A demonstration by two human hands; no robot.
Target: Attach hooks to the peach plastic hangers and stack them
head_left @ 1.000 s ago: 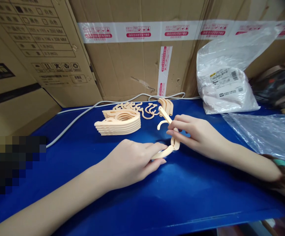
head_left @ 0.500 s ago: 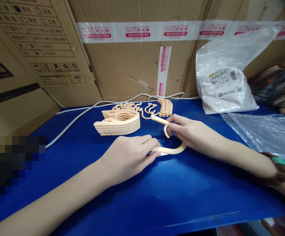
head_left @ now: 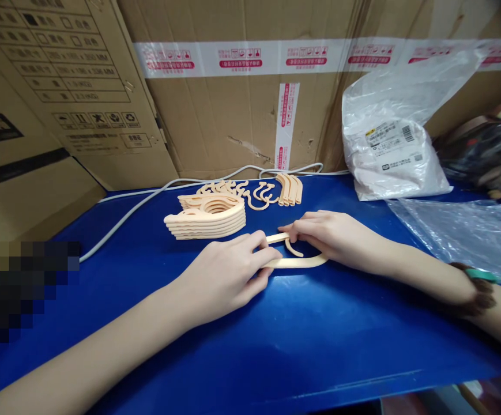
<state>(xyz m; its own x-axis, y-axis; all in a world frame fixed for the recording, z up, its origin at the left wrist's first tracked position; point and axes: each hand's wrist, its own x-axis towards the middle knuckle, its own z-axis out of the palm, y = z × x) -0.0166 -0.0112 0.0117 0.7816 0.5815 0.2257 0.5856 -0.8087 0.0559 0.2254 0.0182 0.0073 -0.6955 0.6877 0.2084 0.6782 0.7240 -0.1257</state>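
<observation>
Between my two hands is a cream plastic folding hanger (head_left: 296, 263), held just above the blue table. My left hand (head_left: 237, 265) pinches its left end, where the straight upper bar and the curved lower bar come together. My right hand (head_left: 330, 236) is closed around the right side, its fingertips on the upper bar; a small curved hook part shows beneath them. Fingers cover both ends of the hanger. Behind my left hand lies a stack of folded hangers (head_left: 207, 216). Loose hooks (head_left: 256, 199) and several curved arm pieces (head_left: 290, 189) rest farther back.
Cardboard boxes (head_left: 228, 121) wall off the back and left of the blue table (head_left: 319, 346). A white cable (head_left: 133, 216) runs along the rear. At the right stand a white plastic bag (head_left: 392, 155) and a clear plastic sheet (head_left: 458, 236).
The upper bar has swung down and left, so its left end now meets my left hand. My right hand has turned with it, lowering its fingers. The stack stays put.
</observation>
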